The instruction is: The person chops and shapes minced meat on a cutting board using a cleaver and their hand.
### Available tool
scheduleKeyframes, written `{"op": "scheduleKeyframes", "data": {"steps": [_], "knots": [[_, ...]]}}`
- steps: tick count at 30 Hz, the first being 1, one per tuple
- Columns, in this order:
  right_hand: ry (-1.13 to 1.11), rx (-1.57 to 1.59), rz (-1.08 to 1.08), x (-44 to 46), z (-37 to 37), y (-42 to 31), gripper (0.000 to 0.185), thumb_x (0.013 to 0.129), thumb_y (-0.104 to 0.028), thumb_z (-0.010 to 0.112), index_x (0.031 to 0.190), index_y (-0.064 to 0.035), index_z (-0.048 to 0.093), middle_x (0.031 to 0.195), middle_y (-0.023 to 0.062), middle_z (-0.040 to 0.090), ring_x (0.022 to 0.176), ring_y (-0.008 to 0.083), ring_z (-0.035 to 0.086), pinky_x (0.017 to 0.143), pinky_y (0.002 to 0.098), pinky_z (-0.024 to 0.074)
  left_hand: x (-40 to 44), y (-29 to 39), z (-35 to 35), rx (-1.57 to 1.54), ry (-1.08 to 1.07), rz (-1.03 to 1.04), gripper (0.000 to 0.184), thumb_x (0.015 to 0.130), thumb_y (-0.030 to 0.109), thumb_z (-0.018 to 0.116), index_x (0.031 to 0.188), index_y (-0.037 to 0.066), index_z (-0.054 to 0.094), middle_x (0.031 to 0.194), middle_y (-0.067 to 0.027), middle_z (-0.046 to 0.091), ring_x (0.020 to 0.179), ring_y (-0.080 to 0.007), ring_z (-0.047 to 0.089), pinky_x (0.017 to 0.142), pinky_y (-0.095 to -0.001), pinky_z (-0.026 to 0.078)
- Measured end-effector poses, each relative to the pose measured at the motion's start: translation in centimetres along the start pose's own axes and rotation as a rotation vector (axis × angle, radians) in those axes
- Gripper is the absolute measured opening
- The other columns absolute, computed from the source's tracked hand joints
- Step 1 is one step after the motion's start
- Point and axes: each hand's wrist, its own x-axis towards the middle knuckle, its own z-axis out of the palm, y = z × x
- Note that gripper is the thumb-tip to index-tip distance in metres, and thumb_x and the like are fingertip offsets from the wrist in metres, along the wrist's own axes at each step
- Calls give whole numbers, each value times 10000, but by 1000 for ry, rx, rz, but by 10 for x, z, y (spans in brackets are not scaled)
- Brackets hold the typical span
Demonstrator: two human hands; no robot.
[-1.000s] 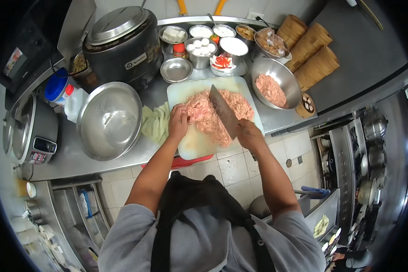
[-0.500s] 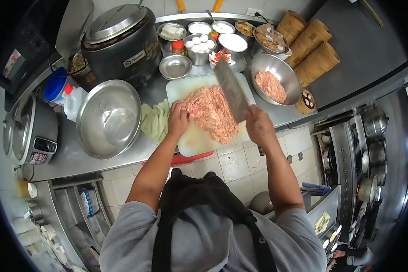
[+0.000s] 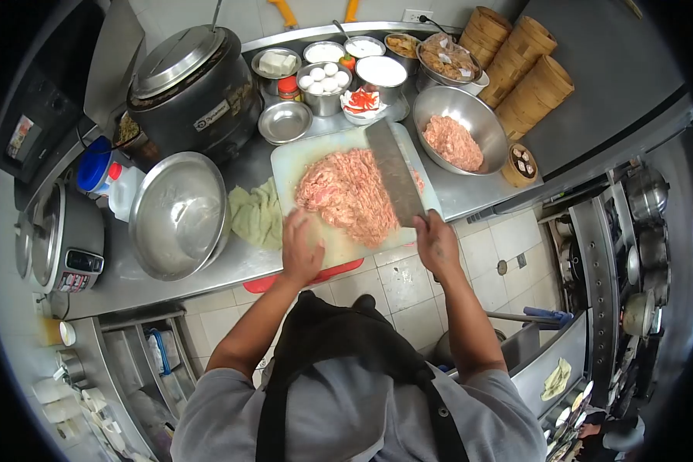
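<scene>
A heap of ground meat (image 3: 348, 192) lies on a pale cutting board (image 3: 291, 171). My right hand (image 3: 437, 246) grips the handle of a wide-bladed cleaver (image 3: 395, 171), whose blade lies along the right side of the meat, over the board. My left hand (image 3: 302, 248) is at the board's front left, just below the meat, with its fingers apart and nothing held. A green cloth (image 3: 256, 215) is bunched to the left of the board. Behind and to the right, a steel bowl (image 3: 491, 127) contains more ground meat (image 3: 453, 143).
An overturned-looking large steel bowl (image 3: 179, 215) tilts at the left. Behind the board are an empty metal dish (image 3: 285, 122), a pot of eggs (image 3: 323, 79) and a bowl with red strips (image 3: 362, 102). Bamboo steamers (image 3: 536, 96) stand at the right; a black cooker (image 3: 196, 96) stands back left.
My left hand has drawn back off the meat's left edge toward me and opened. The cleaver has come down from a raised, tilted position to beside the meat. The view has shifted slightly.
</scene>
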Motion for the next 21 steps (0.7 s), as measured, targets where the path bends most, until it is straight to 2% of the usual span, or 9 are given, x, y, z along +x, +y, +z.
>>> {"op": "scheduleKeyframes", "data": {"steps": [2,3,6,11,21], "knots": [[116,156,-43,-10,2,34,243,972,-235,551,963,8,558,768,225,652,747,387,666,656,454,495,-19,17,5,41,-53,25,439,870,127,558,1271,-8,441,1380,-248,405,1322,-463,356,1123,-608,216],[105,362,6,-14,13,68,251,986,-245,552,962,4,557,635,137,600,556,239,617,523,361,472,-25,21,12,66,-54,10,455,864,124,561,1281,-5,430,1384,-246,399,1328,-464,350,1127,-622,196],[122,773,99,-26,15,90,269,1002,-307,537,953,-42,537,542,-6,490,393,72,434,366,223,337,-28,19,28,198,-32,-24,465,866,120,557,1295,7,417,1395,-238,389,1342,-454,340,1130,-641,171],[120,851,144,-9,40,148,320,1002,-330,531,909,-24,515,526,19,477,376,102,446,352,252,365,-32,11,38,392,-30,-13,425,891,109,533,1293,20,428,1393,-220,403,1350,-433,342,1136,-637,164],[-11,985,187,14,67,178,317,992,-327,544,954,-13,534,523,20,480,378,104,451,356,259,366,-24,14,40,498,-55,-32,405,881,56,513,1279,23,447,1380,-212,426,1342,-430,360,1133,-631,181]]}}
